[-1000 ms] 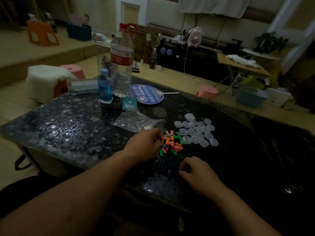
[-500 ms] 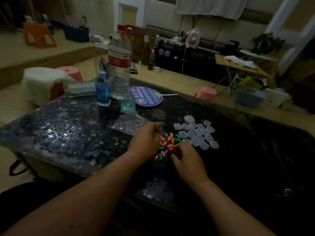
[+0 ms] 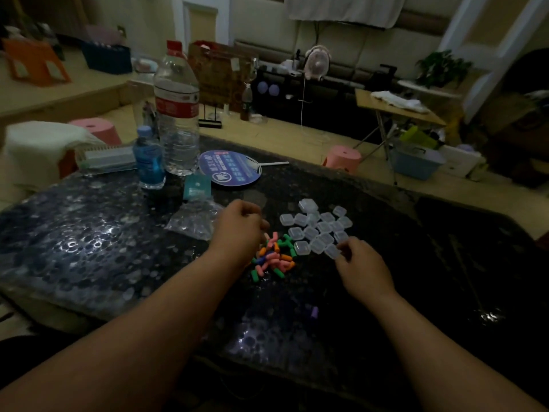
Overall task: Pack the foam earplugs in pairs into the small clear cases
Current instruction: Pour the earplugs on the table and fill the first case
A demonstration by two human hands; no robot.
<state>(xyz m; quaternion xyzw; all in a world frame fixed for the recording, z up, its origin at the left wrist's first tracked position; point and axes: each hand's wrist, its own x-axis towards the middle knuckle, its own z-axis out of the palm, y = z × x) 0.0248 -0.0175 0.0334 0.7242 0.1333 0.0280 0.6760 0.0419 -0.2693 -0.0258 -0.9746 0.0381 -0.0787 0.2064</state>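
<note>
Dim room, dark glossy counter. A heap of coloured foam earplugs (pink, orange, green, blue) lies mid-counter, just left of a cluster of small clear square cases.

Left hand is at the heap's left edge with fingers curled; cannot tell whether they grip an earplug. Right hand is at the cluster's near-right corner, fingertips pinching one clear case.

A single purple earplug lies apart, nearer the person. A clear plastic bag sits just left of the left hand.

Behind stand a large water bottle, a small blue bottle and a round blue fan.
</note>
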